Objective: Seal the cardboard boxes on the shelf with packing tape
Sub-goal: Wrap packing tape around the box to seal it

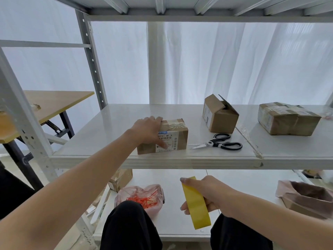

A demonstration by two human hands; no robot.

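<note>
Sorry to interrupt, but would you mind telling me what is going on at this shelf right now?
A person is sealing boxes on a shelf. Their left hand grips the small box near the front edge, which already has some tape on top. Their right hand holds a roll of yellow tape below the shelf, not yet on the box. Scissors lie beside it, and an open box stands behind them.

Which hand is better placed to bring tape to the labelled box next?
Right. The right hand grips the yellow tape roll below the shelf; the left hand is occupied, holding the labelled box.
</note>
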